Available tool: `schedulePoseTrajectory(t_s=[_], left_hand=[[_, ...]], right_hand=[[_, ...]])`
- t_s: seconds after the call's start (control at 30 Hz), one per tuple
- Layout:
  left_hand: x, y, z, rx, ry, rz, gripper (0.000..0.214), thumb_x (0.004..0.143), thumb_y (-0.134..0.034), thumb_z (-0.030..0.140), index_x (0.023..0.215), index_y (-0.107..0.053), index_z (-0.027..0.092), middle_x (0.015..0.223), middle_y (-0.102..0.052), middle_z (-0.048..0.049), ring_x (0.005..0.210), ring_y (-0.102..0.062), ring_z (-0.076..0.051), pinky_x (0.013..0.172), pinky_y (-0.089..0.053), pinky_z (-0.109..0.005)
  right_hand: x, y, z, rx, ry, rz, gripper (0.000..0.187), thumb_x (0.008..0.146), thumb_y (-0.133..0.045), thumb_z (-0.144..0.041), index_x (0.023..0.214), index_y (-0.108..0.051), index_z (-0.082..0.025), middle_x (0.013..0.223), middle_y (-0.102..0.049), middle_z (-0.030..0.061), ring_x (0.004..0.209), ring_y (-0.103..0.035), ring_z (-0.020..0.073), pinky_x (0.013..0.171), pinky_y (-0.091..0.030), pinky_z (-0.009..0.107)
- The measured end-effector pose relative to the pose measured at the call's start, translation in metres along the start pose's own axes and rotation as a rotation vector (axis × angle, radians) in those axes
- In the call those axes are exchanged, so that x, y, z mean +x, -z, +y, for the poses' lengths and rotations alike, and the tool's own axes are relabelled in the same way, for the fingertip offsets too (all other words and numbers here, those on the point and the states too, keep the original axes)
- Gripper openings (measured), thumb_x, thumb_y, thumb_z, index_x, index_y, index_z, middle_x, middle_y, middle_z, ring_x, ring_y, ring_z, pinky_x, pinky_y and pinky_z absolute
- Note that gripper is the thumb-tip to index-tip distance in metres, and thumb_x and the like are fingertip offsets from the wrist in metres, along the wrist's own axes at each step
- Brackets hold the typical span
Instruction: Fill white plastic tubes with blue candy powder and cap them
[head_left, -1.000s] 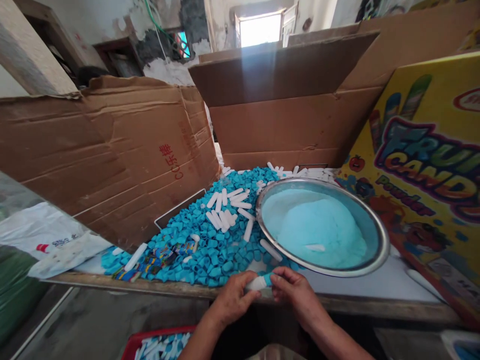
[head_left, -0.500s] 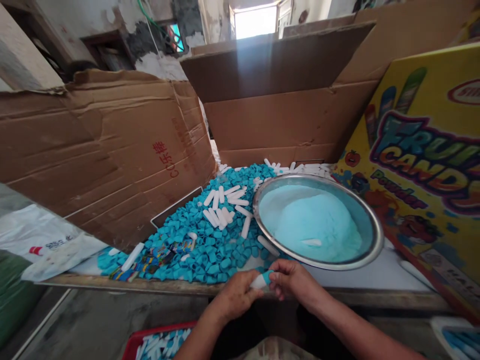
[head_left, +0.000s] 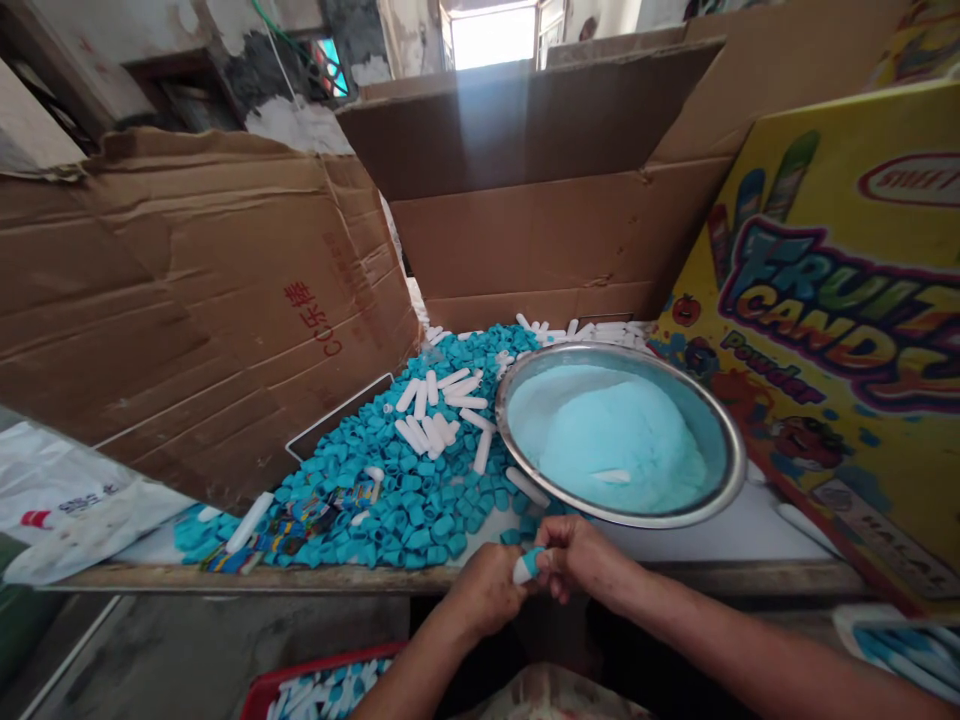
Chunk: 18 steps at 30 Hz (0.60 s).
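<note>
Left hand (head_left: pixel 487 592) and right hand (head_left: pixel 583 562) share one white tube (head_left: pixel 520 573) near the tabletop's (head_left: pixel 675 545) front edge: the left grips its body, the right pinches its single blue cap (head_left: pixel 535 560). One metal bowl (head_left: pixel 645 519) holds blue powder (head_left: pixel 622 430). Loose caps (head_left: pixel 420 505), too many to count, carry roughly a dozen white tubes (head_left: pixel 465 402). One yellow box (head_left: pixel 862 260) leans rightward.

A workshop is suggested: caps (head_left: pixel 409 515) are heaped toward the bench's (head_left: pixel 761 535) front-left edge, powder (head_left: pixel 622 430) is held in a basin (head_left: pixel 652 519), and cartons (head_left: pixel 540 240) are stood behind.
</note>
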<state>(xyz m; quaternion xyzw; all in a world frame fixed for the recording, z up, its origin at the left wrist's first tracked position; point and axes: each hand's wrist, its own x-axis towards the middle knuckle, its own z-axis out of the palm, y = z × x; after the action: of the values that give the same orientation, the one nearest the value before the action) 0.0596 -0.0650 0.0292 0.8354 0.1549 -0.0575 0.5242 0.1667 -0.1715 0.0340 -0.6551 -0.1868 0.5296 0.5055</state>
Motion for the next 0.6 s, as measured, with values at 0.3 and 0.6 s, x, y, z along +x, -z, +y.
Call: schedulePoseTrajectory(t_s=[0.3, 0.6], left_hand=[[-0.003, -0.011, -0.007, 0.099, -0.015, -0.021, 0.019, 0.074, -0.053, 0.021, 0.072, -0.07, 0.013, 0.066, -0.068, -0.004, 0.062, -0.06, -0.018, 0.051, -0.037, -0.022], [-0.022, 0.045, -0.021, 0.21, 0.185, 0.209, 0.009, 0.065, -0.055, 0.018, 0.065, -0.063, 0.015, 0.06, -0.06, 0.0012, 0.059, -0.053, -0.016, 0.052, -0.033, -0.022]], right_hand=[[0.001, -0.006, 0.014, -0.036, -0.024, 0.003, 0.017, 0.053, -0.054, -0.028, 0.06, -0.04, -0.02, 0.041, -0.053, -0.007, 0.032, -0.044, 0.0075, 0.032, -0.035, 0.018], [0.002, 0.003, 0.019, -0.592, 0.383, 0.142, 0.014, 0.075, -0.047, -0.019, 0.081, -0.06, -0.018, 0.071, -0.061, 0.001, 0.068, -0.057, 0.0149, 0.063, -0.045, 0.026]])
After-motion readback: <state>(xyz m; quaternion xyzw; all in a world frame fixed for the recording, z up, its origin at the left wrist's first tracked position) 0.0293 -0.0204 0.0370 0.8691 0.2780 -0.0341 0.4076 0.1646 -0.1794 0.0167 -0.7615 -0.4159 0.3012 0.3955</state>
